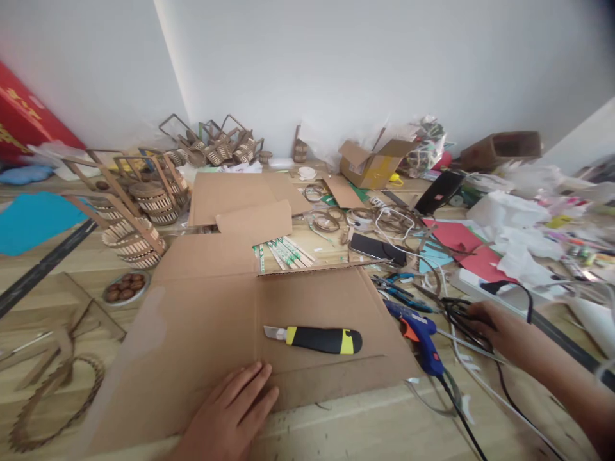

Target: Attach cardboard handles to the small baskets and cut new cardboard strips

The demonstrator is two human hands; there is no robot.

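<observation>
Currently, my left grip [227, 410] is spread flat, palm down, at the near edge of the cardboard sheet [206, 326], holding nothing. My right grip [497, 330] is positioned to the right, fingers curled at a coil of dark cord [459, 312]; I cannot tell whether they close fully around it. The cardboard lies on the table [355, 422] directly in front of me.

A black-and-yellow utility knife [321, 340] rests on the cardboard, blade exposed and pointing left; I can read no brand on its handle. A blue glue gun [425, 336] with an orange trigger lies between the cardboard's right edge and my right grip, with blue-handled pliers [403, 296] just beyond it.

Markings: green print runs along the thin strips [291, 253] beyond the cardboard, too small to read. The red panel [29, 118] at far left carries yellow characters, blurred beyond reading. The open carton [372, 165] at the rear bears yellow tape. The phone [377, 248] lies with a dark screen, displaying no text.
</observation>
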